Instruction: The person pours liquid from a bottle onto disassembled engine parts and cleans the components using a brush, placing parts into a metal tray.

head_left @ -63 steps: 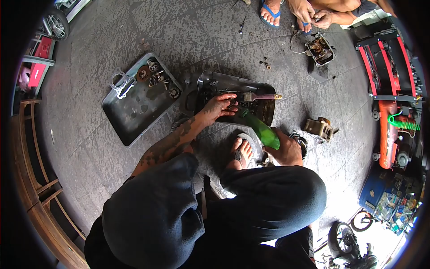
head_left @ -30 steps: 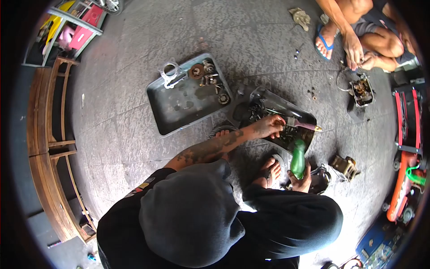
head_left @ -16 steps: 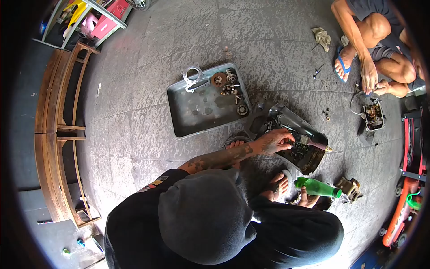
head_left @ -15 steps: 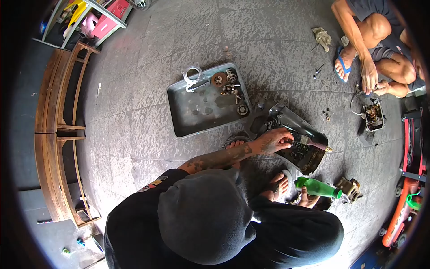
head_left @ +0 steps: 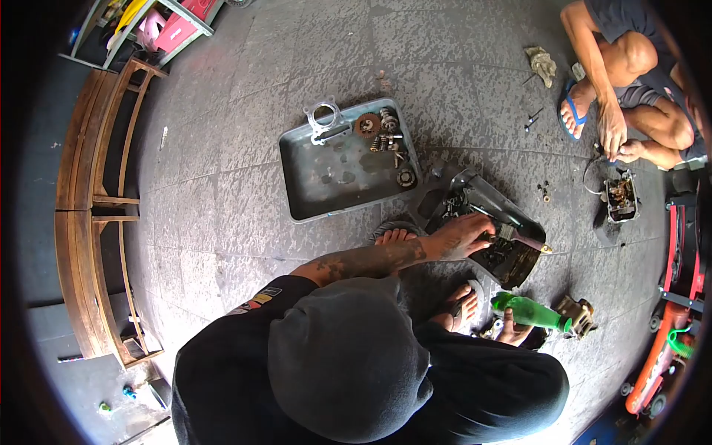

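Observation:
My left hand [head_left: 467,236] reaches into a dark oil-stained tray [head_left: 528,268] of small metal parts. Its fingers are curled together, and what they hold, if anything, is too small to make out. Right beside those fingers, a paintbrush [head_left: 528,240] lies across the tray with its handle over the rim. Low by my right knee, my right hand [head_left: 512,331] is wrapped round a green plastic bottle [head_left: 535,312], which is tilted with its neck pointing right. A brownish metal engine part [head_left: 577,315] sits on the floor just past the neck.
A larger grey tray [head_left: 297,211] holds a gasket-shaped metal piece [head_left: 324,117], a gear [head_left: 367,125] and other parts. At upper right, another person's hands [head_left: 614,133] work near an engine part [head_left: 621,197]. A wooden bench [head_left: 78,170] stands left; a red floor jack [head_left: 653,360] lies right.
My left hand has shifted slightly right inside the dark tray, nearer the brush. The bottle stays in my right hand, tilted slightly more. The whole view has moved a little.

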Motion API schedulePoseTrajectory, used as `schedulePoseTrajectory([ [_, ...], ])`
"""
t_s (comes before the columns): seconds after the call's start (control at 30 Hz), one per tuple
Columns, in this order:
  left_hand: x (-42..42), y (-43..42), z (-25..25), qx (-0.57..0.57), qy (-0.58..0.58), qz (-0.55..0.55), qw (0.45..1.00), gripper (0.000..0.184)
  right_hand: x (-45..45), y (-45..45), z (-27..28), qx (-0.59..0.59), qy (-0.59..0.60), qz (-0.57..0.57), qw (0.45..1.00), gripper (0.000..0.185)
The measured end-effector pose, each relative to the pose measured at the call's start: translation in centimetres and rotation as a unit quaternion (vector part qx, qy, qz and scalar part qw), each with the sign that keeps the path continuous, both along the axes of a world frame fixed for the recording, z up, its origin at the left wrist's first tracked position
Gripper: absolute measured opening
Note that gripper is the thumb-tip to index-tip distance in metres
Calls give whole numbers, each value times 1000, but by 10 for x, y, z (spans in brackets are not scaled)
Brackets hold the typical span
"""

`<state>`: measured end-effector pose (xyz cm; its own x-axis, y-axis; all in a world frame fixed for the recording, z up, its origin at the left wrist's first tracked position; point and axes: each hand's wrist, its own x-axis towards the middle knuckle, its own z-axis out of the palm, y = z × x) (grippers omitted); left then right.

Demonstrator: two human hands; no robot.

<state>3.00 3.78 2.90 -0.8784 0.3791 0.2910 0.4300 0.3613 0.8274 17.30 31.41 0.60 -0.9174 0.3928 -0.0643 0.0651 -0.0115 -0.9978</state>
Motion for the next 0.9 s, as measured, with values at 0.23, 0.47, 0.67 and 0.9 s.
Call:
schedulePoseTrajectory([
  [0.23,-13,-6,0,18,-108,36,993,25,-1,0,-3,1,32,4,999,61],
  [0.47,-25,-98,-6,277,-200,270,900,33,6,-1,10,15,-8,-53,998,62],
  [0.67,-26,-209,-68,68,-277,462,840,43,9,5,6,5,-25,-92,995,62],
  [0.9,-40,-198,-68,-137,-310,530,777,39,8,8,10,8,-22,-76,997,68],
])
